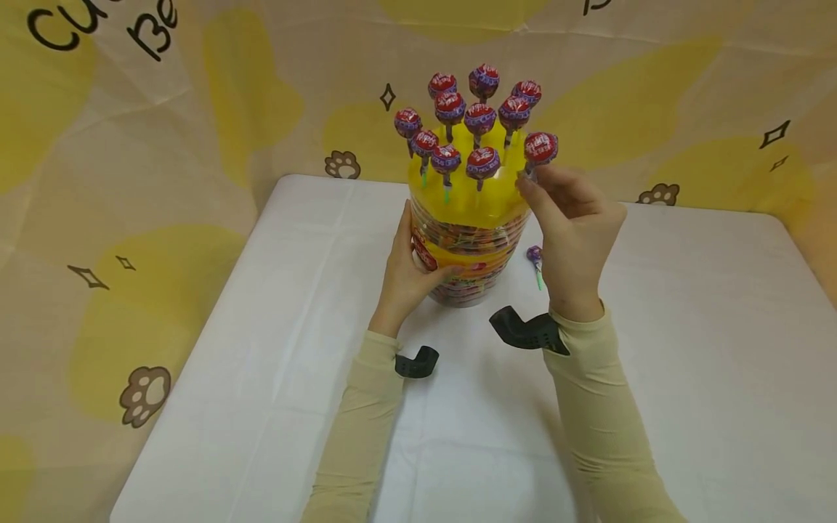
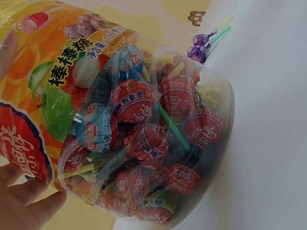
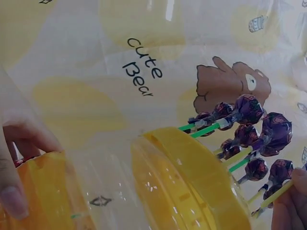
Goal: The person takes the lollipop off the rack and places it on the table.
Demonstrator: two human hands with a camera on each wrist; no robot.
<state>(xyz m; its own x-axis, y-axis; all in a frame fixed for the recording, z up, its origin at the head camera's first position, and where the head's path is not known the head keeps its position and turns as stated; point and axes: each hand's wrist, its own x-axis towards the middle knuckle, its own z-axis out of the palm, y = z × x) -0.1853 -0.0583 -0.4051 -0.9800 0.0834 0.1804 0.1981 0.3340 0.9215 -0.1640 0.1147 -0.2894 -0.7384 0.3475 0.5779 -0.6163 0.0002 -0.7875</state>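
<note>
A clear plastic jar point(image 1: 506, 247) full of wrapped lollipops stands on the table, tilted in the left wrist view. My left hand point(image 1: 408, 280) holds its side, thumb across the orange label. Several lollipops with red and purple wrappers point(image 1: 480, 118) stand upright by their sticks in the yellow lid point(image 1: 480, 211). At the lid's right edge my right hand point(image 1: 578, 229) pinches another lollipop point(image 1: 540, 147) just below its head. The right wrist view shows these fingertips point(image 3: 300, 179) on a yellow stick point(image 3: 276, 195); whether its end sits in the lid cannot be told.
Right of the jar, a purple-wrapped lollipop point(image 1: 535, 256) lies on the white tabletop point(image 1: 314, 290); in the left wrist view a yellow and a green stick show there. A patterned yellow cloth point(image 1: 261, 94) hangs behind. Each wrist wears a black device point(image 1: 526, 330).
</note>
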